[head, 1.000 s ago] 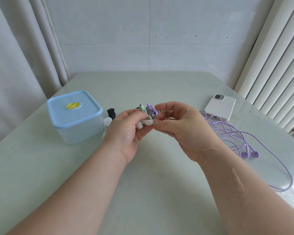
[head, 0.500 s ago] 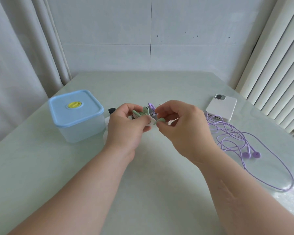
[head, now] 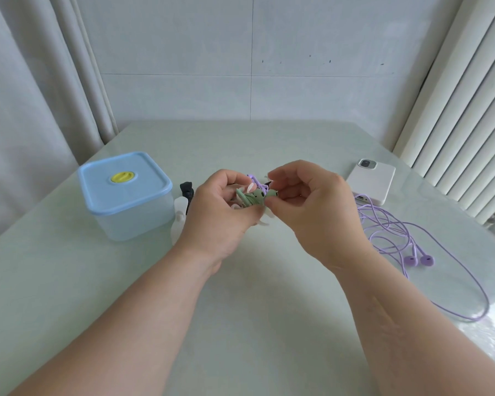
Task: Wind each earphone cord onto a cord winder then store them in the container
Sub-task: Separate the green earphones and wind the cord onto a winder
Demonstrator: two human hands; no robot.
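Above the surface (head: 255, 324), left hand (head: 220, 212) is gripping the green earphone (head: 252, 198); right hand (head: 312, 207) is now pinching its bud (head: 270, 193), fingers (head: 273, 208) curled, seemingly finishing winding.

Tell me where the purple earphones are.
In the head view, the purple earphones lie uncoiled on the table, right of the right hand and just nearer than the phone.

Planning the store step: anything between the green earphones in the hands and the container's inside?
Yes: the blue lid sits closed on the container. The green earphones, held by left hand and right hand, are to its right.
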